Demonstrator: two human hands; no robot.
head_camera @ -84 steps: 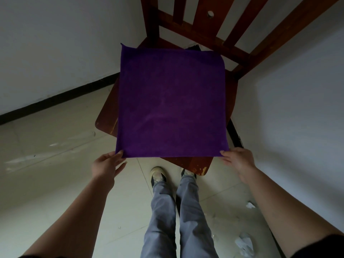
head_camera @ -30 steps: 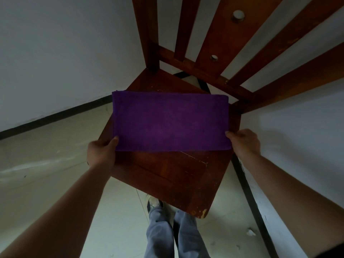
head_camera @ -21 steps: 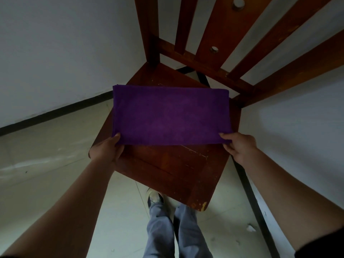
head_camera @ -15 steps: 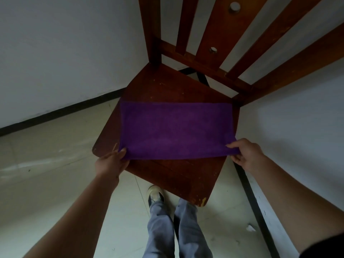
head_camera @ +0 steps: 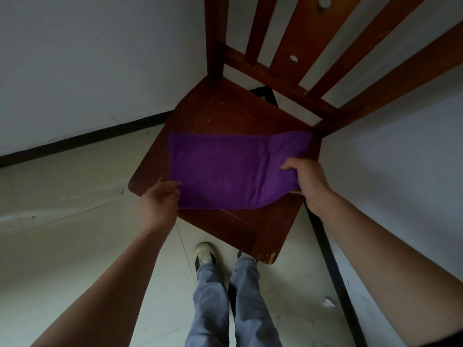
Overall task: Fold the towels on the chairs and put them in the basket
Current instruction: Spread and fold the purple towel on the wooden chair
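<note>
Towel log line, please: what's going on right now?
towel: purple, on chair, right end lifted | left hand: pinches left corner | right hand: grips right end

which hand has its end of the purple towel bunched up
The right hand: its fingers curl round the creased end of the purple towel, while the left hand holds a corner lying flat on the chair seat.

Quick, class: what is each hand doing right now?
Left hand: pinches the purple towel at its near-left corner.
Right hand: grips the towel's raised right end.
</note>
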